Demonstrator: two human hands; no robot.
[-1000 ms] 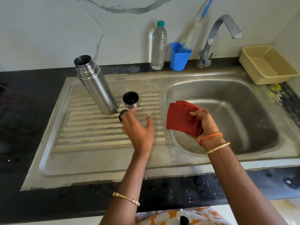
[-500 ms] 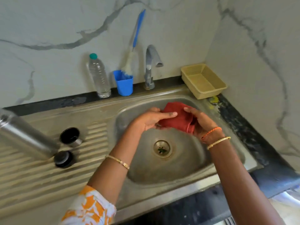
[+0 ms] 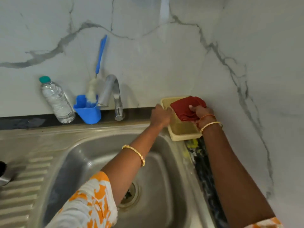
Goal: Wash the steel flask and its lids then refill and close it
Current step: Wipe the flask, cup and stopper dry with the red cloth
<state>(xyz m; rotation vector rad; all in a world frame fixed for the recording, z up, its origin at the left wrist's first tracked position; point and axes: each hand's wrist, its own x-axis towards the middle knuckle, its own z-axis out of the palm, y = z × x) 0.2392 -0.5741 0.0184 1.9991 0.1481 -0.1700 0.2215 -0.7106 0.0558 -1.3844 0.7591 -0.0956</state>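
At the far-left edge a sliver of the flask [image 3: 4, 176] stood on the drainboard. The left hand [image 3: 160, 116] gripped the tray [image 3: 182, 131] rim; the right hand [image 3: 201, 111] clutched a red cloth [image 3: 184, 106] over it. Likely stowing the cloth; refilling from the bottle [image 3: 56, 101] comes next. No writing was legible.

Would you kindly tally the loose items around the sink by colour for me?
Blue: 2, cup and brush
Red: 1, cloth
Yellow: 1, basket
Clear: 1, bottle
Total: 5
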